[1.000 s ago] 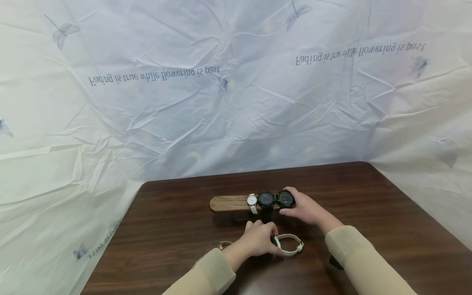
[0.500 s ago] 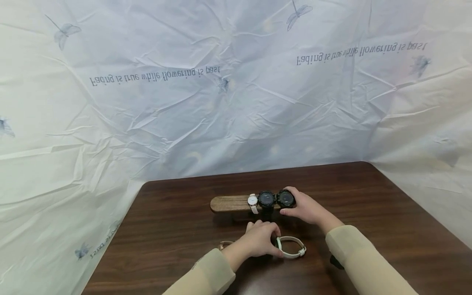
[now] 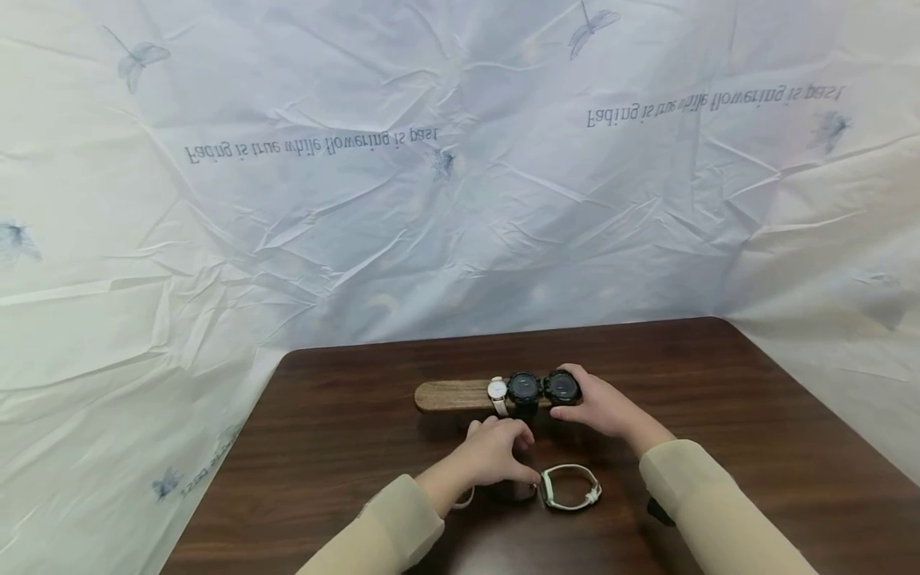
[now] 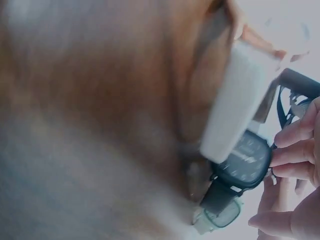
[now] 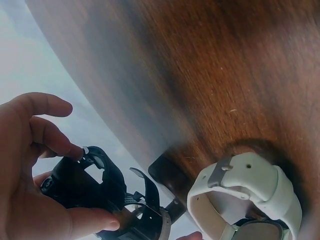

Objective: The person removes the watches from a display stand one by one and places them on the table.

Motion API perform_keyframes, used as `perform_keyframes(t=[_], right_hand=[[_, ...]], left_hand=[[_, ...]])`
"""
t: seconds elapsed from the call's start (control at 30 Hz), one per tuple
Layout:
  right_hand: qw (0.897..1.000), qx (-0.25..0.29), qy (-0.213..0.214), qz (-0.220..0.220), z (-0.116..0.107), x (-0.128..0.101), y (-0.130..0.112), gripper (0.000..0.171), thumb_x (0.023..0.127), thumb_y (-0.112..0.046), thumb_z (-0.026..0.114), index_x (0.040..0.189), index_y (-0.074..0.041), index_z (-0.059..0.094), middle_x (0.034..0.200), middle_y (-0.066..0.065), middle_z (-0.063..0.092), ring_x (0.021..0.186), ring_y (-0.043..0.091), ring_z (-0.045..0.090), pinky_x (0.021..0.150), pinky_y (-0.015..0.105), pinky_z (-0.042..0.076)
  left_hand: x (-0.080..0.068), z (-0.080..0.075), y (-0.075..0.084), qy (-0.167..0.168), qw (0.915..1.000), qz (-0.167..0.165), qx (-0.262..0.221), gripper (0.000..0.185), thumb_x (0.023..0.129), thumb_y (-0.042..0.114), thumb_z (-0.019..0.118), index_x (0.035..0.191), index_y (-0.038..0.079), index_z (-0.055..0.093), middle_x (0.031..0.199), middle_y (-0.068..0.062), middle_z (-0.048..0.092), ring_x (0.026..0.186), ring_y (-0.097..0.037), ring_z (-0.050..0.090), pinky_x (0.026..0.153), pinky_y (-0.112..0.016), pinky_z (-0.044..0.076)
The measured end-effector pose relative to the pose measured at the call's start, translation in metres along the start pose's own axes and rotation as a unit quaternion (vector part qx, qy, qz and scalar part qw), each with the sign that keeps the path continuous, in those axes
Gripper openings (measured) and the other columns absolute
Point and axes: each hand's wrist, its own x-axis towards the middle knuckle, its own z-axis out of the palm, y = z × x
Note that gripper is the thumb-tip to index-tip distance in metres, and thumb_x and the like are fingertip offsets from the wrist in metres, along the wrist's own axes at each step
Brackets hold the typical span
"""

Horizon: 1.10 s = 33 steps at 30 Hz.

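Dark wooden table (image 3: 755, 415) fills the lower frame, and everything sits around the wooden bar (image 3: 453, 394) of a watch stand near its middle. That bar is raised off the table, which is why straps can loop round it: three watches hang at its right half. At the bar's right end is a black watch (image 3: 561, 386), and the right hand (image 3: 600, 409) is on it, thumb below and fingers curled over the top, gripping the case, likely to seat or steady it on the bar. Just left of it sits a second black watch (image 3: 524, 387), then a small white-faced watch (image 3: 497, 391), both free of any hand. In front of the bar, the left hand (image 3: 492, 459) hangs low over the table, fingers loosely bent, apparently holding nothing. Just to its right a pale-strapped watch (image 3: 570, 486) lies flat in a closed loop, a fingertip at its edge; whether it touches, I can't tell.
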Motion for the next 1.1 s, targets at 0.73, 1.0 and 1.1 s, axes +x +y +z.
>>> perform_keyframes(t=[0.73,1.0,1.1], right_hand=[[1.000,-0.001,0.002,0.001,0.000,0.000,-0.002,0.074,0.074,-0.041,0.065,0.131,-0.013,0.027,0.115,0.010,0.048,0.095,0.020,0.053,0.074,0.041,0.043],[1.000,-0.004,0.004,0.009,0.000,0.000,-0.002,0.075,0.074,-0.042,0.065,0.132,-0.014,0.027,0.116,0.010,0.047,0.097,0.021,0.052,0.074,0.042,0.043],[1.000,-0.004,0.005,0.009,0.001,0.000,-0.001,0.076,0.073,-0.043,0.065,0.132,-0.014,0.027,0.116,0.010,0.047,0.097,0.022,0.052,0.074,0.042,0.042]], left_hand=[[-0.007,-0.030,-0.020,0.056,0.9933,-0.009,-0.101,0.038,0.072,0.045,0.065,0.101,0.021,0.059,0.093,0.016,0.055,0.084,-0.013,0.054,0.087,-0.048,0.024],[-0.007,-0.036,-0.025,0.095,0.9931,-0.009,-0.069,0.037,0.073,0.051,0.062,0.098,0.024,0.059,0.094,0.015,0.055,0.087,-0.014,0.050,0.083,-0.046,0.026],[-0.008,-0.039,-0.026,0.104,0.9930,-0.011,-0.056,0.036,0.073,0.052,0.061,0.098,0.026,0.058,0.096,0.015,0.055,0.089,-0.013,0.048,0.084,-0.046,0.025]])
